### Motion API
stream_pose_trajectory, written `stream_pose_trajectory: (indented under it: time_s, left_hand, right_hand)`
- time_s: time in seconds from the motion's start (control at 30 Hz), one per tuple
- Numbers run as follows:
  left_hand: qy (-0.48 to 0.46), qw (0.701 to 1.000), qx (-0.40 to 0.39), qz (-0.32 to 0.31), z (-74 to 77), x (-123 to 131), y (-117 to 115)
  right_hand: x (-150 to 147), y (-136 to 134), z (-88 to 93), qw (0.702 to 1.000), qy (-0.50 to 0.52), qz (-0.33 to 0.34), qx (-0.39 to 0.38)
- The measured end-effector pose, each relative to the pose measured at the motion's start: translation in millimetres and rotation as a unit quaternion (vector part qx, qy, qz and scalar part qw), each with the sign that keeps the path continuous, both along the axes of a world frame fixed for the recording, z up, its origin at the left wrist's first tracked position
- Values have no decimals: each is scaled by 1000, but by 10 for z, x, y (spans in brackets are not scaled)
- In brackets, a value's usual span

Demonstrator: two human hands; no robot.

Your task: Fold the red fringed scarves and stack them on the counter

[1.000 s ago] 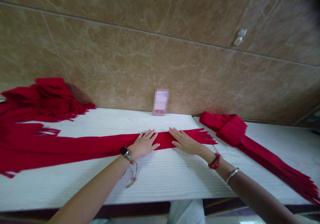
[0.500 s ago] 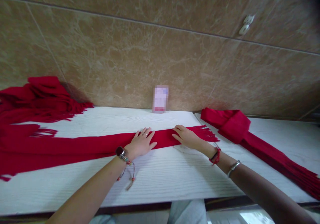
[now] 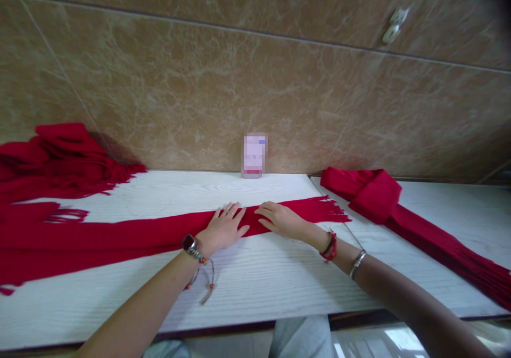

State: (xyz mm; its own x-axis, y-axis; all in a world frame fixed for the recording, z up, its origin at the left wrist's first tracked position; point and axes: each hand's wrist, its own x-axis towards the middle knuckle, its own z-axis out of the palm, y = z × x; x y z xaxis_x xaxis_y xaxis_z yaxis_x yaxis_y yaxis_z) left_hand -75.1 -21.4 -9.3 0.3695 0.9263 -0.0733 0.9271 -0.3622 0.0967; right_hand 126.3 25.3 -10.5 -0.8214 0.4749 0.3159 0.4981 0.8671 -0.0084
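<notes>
A long red scarf (image 3: 147,235) with fringed ends lies lengthwise across the white wooden tabletop (image 3: 255,283). Its left part is wider, and it narrows to a folded strip toward the right. My left hand (image 3: 223,228) rests flat on the strip near the middle, fingers spread. Just to its right, my right hand (image 3: 281,220) touches the same strip with its fingers slightly bent and apart, the palm low over the cloth. Beyond my right hand, the strip's fringe (image 3: 335,211) lies loosely fanned out.
A second red scarf (image 3: 375,193), folded over on itself, lies at the right with its tail toward the front edge. More crumpled red cloth (image 3: 59,161) is heaped at the far left. A blurred-out phone-like object (image 3: 254,155) leans on the brown tiled wall (image 3: 199,91).
My right hand has slid left along the scarf, closer to my left hand. My left hand stays in nearly the same place on the cloth.
</notes>
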Motion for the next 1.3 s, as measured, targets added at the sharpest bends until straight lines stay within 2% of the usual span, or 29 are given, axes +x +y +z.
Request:
stream_pose_trajectory:
  time_s: [0.1,0.3,0.47,0.53,0.67,0.8,1.03,1.13,1.3]
  left_hand:
    - [7,1000,-1,5,-25,17,-2]
    - [3,999,37,3,-75,22,-58]
    - [-26,992,75,-98,-66,-192,-90]
    - [-33,991,71,-108,-59,-306,-84]
    - [-3,995,67,-72,-90,-436,-79]
    - [18,995,76,-59,-111,-403,-118]
    - [41,999,9,-10,6,-469,-196]
    - [42,999,-25,8,40,-509,-215]
    - [39,998,-38,19,60,-492,-223]
  right_hand:
    - [-73,48,-43,999,15,23,-17]
    - [18,135,-138,996,74,39,-32]
    - [7,54,-75,993,87,79,-31]
    - [5,30,-54,991,84,95,-45]
    - [15,5,-34,989,74,111,-65]
    - [4,-34,-20,983,15,153,-96]
    - [14,-34,-29,979,-35,151,-132]
    - [26,-22,-26,979,-40,157,-121]
    - [8,-43,-13,984,-19,154,-83]
